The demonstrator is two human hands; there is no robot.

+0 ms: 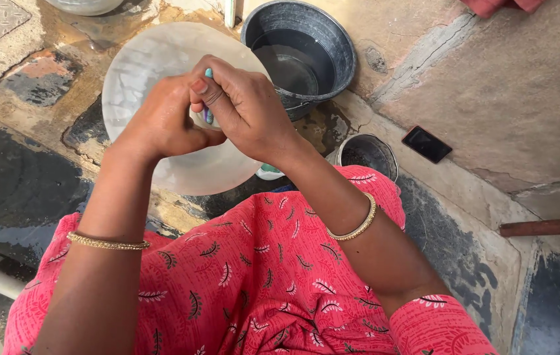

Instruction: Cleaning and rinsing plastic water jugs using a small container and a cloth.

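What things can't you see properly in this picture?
- Small teal thing, head view: only its tip shows; the right hand and left hand cover the rest, so its kind is unclear.
- White basin: both hands hide its middle.
- Small cup: the right arm covers one side.
- Red cloth: cut off by the top edge.
- Brown pipe: cut off by the right edge.

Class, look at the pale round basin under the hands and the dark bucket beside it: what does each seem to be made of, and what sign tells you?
Pale basin: probably plastic, whitish and slightly translucent, with a dull, scuffed finish. Dark bucket: likely metal, though dark plastic is possible; grey, with a rolled rim, a soft sheen and water inside.
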